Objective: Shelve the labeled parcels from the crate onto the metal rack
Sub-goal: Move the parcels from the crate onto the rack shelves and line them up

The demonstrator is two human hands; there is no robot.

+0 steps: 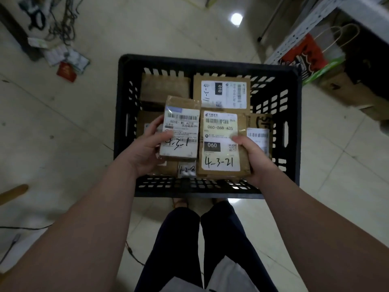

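A person stands over a black slatted crate (207, 64) on a tiled floor (63, 127), holding two labeled parcels side by side above it. The left hand (147, 148) has its grip closed around the left edge of a small brown parcel marked 4-3-1 (181, 131), thumb pressed on the label. The right hand (255, 157) has its grip closed on the lower right corner of a larger parcel marked 4-3-21 (221, 144), thumb on the label's edge. The two parcels nearly touch along their inner edges. More parcels lie in the crate beneath, including one with a 010 label (223, 93) near the far wall. The metal rack (299, 34) stands to the right, its post just beyond the crate's far right corner, with bags stowed under it. Open floor lies left of the crate; papers and cables (63, 24) clutter the far left.
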